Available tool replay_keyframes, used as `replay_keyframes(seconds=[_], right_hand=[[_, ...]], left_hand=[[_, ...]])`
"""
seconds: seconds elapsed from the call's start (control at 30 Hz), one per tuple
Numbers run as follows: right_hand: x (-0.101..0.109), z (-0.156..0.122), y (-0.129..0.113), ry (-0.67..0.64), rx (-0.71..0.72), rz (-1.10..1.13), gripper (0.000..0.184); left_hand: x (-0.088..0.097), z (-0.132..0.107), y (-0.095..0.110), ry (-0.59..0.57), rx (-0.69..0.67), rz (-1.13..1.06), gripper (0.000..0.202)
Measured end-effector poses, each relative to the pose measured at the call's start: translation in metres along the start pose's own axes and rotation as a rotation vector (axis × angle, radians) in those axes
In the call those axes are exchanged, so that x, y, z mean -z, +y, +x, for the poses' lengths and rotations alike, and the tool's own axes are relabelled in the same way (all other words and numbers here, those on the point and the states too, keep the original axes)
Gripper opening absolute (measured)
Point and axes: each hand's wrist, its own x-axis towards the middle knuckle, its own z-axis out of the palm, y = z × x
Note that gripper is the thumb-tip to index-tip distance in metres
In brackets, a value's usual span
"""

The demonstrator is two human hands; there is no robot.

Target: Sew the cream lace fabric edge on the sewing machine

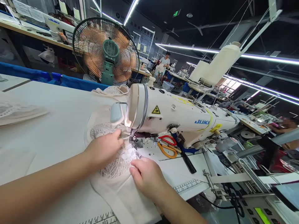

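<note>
A cream lace garment piece (116, 166) lies under the head of a white JUKI sewing machine (177, 115), its edge at the needle and presser foot (132, 138). My left hand (105, 149) rests on the lace left of the needle, fingers closed on the fabric close to the foot. Nearer to me, my right hand (148, 174) pinches the garment's edge between thumb and fingers. Plain cream cloth spreads below both hands and hangs toward the table's front. The fabric under my palms is hidden.
Red-handled scissors (168, 140), orange-handled scissors (167, 151) and a black-handled tool (188, 163) lie right of the needle. More lace pieces (18, 109) lie at the left. A large fan (106, 51) stands behind the table. A thread cone (220, 63) rises above the machine. A person (164, 63) stands far back.
</note>
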Motion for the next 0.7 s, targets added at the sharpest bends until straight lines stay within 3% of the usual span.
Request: replay_keyframes(seconds=[0.1, 0.17, 0.23, 0.3, 0.47, 0.7], right_hand=[[0.001, -0.01, 0.006, -0.03, 0.051, -0.095, 0.025], [0.001, -0.015, 0.011, -0.059, 0.085, -0.139, 0.026], [0.002, -0.019, 0.015, -0.085, 0.107, -0.174, 0.026], [0.004, -0.019, 0.017, -0.106, 0.114, -0.204, 0.026], [0.015, -0.011, 0.015, -0.177, 0.132, -0.21, 0.032], [0.029, 0.006, 0.005, -0.256, 0.1, -0.215, 0.04]], left_hand=[[-0.012, -0.023, -0.001, 0.123, -0.111, 0.018, 0.039], [-0.021, -0.039, -0.001, 0.204, -0.147, 0.009, 0.053], [-0.028, -0.05, 0.0, 0.193, -0.106, -0.007, 0.079], [-0.028, -0.055, 0.001, 0.115, -0.036, -0.024, 0.086], [-0.016, -0.043, -0.005, -0.03, 0.072, -0.058, 0.081], [-0.022, -0.004, -0.042, -0.132, 0.044, -0.104, 0.101]])
